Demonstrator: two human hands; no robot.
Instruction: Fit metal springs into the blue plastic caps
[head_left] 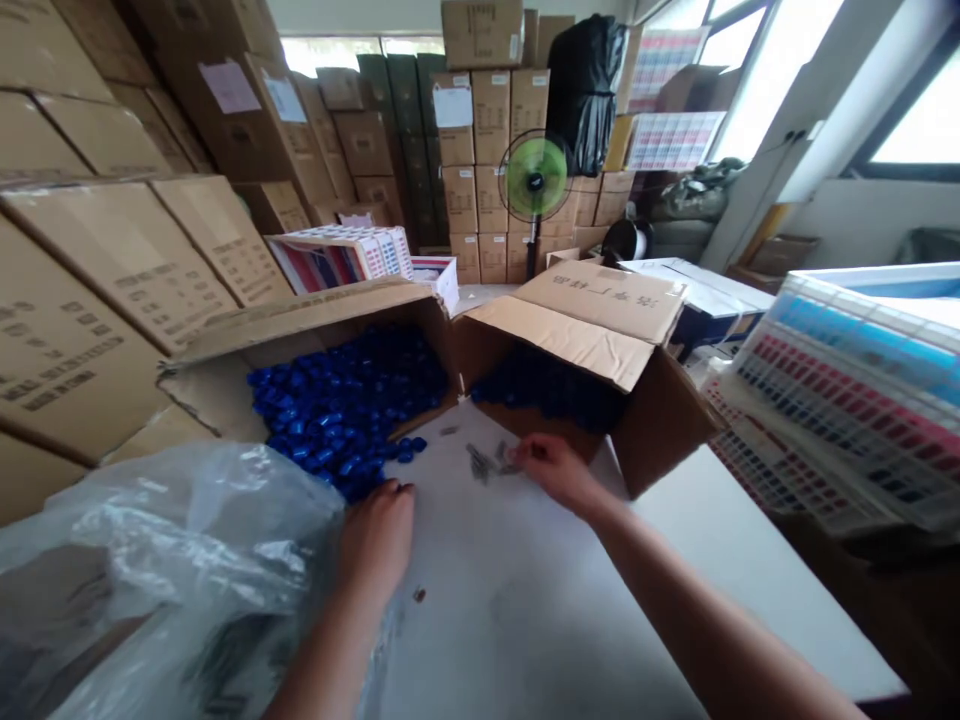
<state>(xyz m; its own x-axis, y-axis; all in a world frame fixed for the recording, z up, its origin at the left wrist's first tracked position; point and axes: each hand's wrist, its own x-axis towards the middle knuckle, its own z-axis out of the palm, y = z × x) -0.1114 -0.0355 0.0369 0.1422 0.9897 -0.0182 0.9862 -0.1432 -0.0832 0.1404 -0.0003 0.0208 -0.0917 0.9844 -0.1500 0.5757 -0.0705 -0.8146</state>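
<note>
My left hand (379, 535) rests on the white table (525, 600), its fingers curled at the edge of a heap of blue caps (337, 410) that spills from an open cardboard box (300, 320) lying on its side. My right hand (551, 468) reaches forward, its fingertips pinched at a small pile of grey metal pieces (487, 460) on the table. What the pinch holds is too small to name. A second open box (600, 330) with more blue caps lies behind the right hand.
A crumpled clear plastic bag (165, 560) fills the near left. Stacked cartons (90, 280) line the left and back. A green fan (535, 178) stands at the back. Trays of coloured items (847, 400) sit on the right.
</note>
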